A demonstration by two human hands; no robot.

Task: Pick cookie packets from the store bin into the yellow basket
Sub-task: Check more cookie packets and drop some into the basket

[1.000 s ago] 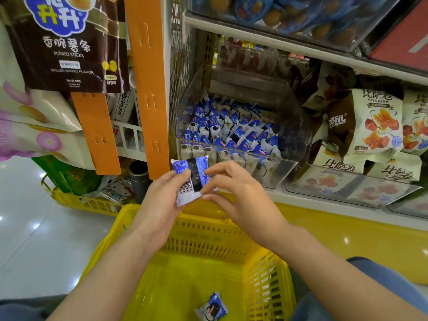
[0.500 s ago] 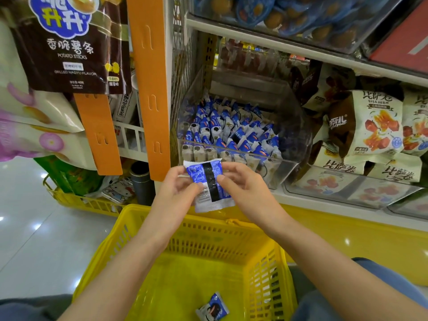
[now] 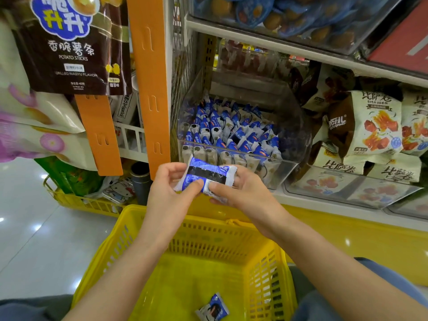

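Both my hands hold one blue-and-white cookie packet (image 3: 206,176) above the far rim of the yellow basket (image 3: 199,230). My left hand (image 3: 171,193) pinches its left end with thumb and fingers. My right hand (image 3: 240,193) grips its right end, thumb on the front. The packet lies crosswise, tilted a little. Behind it, on the shelf, stands the clear store bin (image 3: 294,140) filled with several rows of the same packets (image 3: 229,133). One more cookie packet (image 3: 213,310) lies on the basket floor near its front.
An orange shelf post (image 3: 150,89) rises left of the bin. Potato-stick bags (image 3: 69,45) hang at the upper left. Snack bags (image 3: 368,126) fill a bin to the right. A second yellow basket (image 3: 76,200) with goods sits on the floor at left. White tiled floor lies beyond.
The packet has been turned from upright to lying crosswise, and both hands have shifted a little right and up with it. My right hand now grips its right end.
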